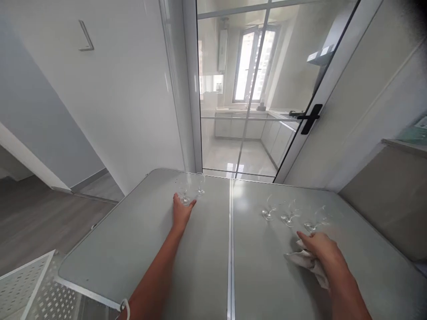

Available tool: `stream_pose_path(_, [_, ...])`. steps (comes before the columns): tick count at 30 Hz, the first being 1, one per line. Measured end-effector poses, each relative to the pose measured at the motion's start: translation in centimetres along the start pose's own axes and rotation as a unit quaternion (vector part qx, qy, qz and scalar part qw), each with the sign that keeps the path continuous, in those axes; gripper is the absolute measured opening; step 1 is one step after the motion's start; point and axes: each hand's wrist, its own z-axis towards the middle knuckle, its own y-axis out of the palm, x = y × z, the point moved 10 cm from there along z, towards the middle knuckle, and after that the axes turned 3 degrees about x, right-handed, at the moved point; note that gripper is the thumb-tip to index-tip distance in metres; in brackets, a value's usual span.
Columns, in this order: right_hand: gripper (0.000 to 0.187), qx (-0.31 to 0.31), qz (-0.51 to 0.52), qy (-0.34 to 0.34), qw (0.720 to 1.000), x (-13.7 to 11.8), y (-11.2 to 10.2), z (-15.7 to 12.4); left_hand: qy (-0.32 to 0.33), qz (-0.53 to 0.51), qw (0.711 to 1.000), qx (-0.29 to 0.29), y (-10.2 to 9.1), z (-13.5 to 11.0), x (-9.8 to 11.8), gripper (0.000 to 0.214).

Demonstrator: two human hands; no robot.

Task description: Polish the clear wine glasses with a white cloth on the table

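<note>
My left hand [182, 210] reaches over the left half of the table, thumb and fingers spread around the foot of a clear wine glass [184, 199]. Whether the fingertips touch the glass I cannot tell. Just behind it, to the right, a second wine glass [200, 191] stands upright. On the right half, my right hand [320, 247] is closed on a whitish cloth [310, 263], which hangs beneath the palm. Three more clear glasses stand in a row beyond that hand: a left one [267, 215], a middle one [287, 219] and a right one [310, 226], nearest the hand.
The grey-green table [200, 266] has a metal seam [230, 249] running down its middle. A framed glass door [247, 146] with a black handle [311, 118] stands behind it. White perforated furniture [50, 289] is at lower left, and a ledge [405, 146] at right.
</note>
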Motion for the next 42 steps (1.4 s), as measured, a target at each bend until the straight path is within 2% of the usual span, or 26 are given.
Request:
stream_pose_path(2, [0.039, -0.112, -0.003, -0.072, 0.991, -3.7, 2.4, -2.0, 0.001, -0.038, 0.999, 0.002, 0.2, 0.8, 0.6, 0.085])
stream_pose_path(3, [0.042, -0.149, 0.011, -0.106, 0.983, -5.7, 3.1, -3.6, 0.008, -0.053, 0.999, 0.006, 0.1, 1.1, 1.0, 0.080])
stream_pose_path(6, [0.048, -0.231, 0.124, -0.185, 0.947, -11.0, 3.4, -8.8, 0.036, -0.075, 0.997, 0.005, 0.0, 1.3, 2.2, 0.060])
stream_pose_path(9, [0.046, -0.317, 0.210, -0.211, 0.901, -13.6, 2.8, -13.0, 0.064, -0.081, 0.995, -0.011, 0.2, 0.0, 3.9, 0.052])
stream_pose_path(12, [0.038, -0.368, 0.220, -0.257, 0.866, -14.8, 2.5, -15.3, 0.160, -0.064, 0.982, -0.072, 1.7, -3.5, 7.1, 0.053])
stream_pose_path(15, [0.031, -0.336, 0.259, -0.264, 0.866, -15.6, 2.7, -15.2, 0.268, -0.034, 0.950, -0.158, 4.0, -8.7, 9.5, 0.055])
stream_pose_path(17, [0.032, -0.271, 0.327, -0.218, 0.879, -16.0, 3.0, -14.2, 0.319, -0.010, 0.928, -0.193, 5.2, -11.6, 10.2, 0.056])
stream_pose_path(18, [0.034, -0.215, 0.368, -0.199, 0.883, -16.1, 2.8, -13.7, 0.341, 0.004, 0.917, -0.206, 5.8, -12.9, 10.4, 0.056])
stream_pose_path(19, [0.036, -0.160, 0.400, -0.192, 0.882, -16.4, 2.4, -13.6, 0.362, 0.018, 0.907, -0.215, 6.2, -13.8, 10.5, 0.056])
stream_pose_path(21, [0.036, -0.089, 0.450, -0.207, 0.864, -17.3, 1.6, -14.5, 0.398, 0.043, 0.890, -0.218, 6.8, -15.1, 10.8, 0.054])
stream_pose_path(23, [0.031, -0.061, 0.445, -0.245, 0.859, -18.3, 1.0, -16.0, 0.423, 0.064, 0.881, -0.203, 6.8, -15.6, 11.1, 0.052])
stream_pose_path(26, [0.023, -0.087, 0.393, -0.329, 0.854, -20.0, 0.5, -18.6, 0.458, 0.092, 0.866, -0.176, 6.4, -16.1, 11.9, 0.049])
stream_pose_path(28, [0.026, -0.153, 0.388, -0.375, 0.828, -20.8, 0.7, -20.2, 0.502, 0.094, 0.844, -0.162, 5.9, -17.0, 12.7, 0.045])
stream_pose_path(30, [0.035, -0.232, 0.394, -0.405, 0.792, -21.3, 1.3, -21.4, 0.547, 0.086, 0.820, -0.146, 5.3, -17.9, 13.4, 0.043])
stream_pose_path(32, [0.047, -0.285, 0.389, -0.420, 0.769, -21.3, 1.6, -21.9, 0.567, 0.074, 0.808, -0.143, 5.0, -18.3, 13.8, 0.043])
stream_pose_path(33, [0.052, -0.301, 0.383, -0.427, 0.762, -21.1, 1.6, -21.9, 0.559, 0.068, 0.812, -0.151, 4.9, -18.2, 13.8, 0.045])
stream_pose_path(35, [0.057, -0.322, 0.359, -0.453, 0.750, -20.7, 1.4, -21.8, 0.507, 0.045, 0.838, -0.194, 5.3, -17.4, 13.5, 0.051])
stream_pose_path(38, [0.053, -0.338, 0.305, -0.495, 0.740, -19.9, 1.1, -21.5, 0.348, 0.004, 0.880, -0.322, 6.8, -16.2, 12.2, 0.062])
stream_pose_path(40, [0.043, -0.344, 0.274, -0.517, 0.735, -19.4, 1.1, -21.3, 0.239, -0.025, 0.883, -0.404, 7.7, -16.3, 11.3, 0.064])
stream_pose_path(42, [0.037, -0.348, 0.263, -0.534, 0.724, -19.1, 1.0, -21.2, 0.147, -0.069, 0.873, -0.460, 8.1, -16.6, 10.8, 0.063])
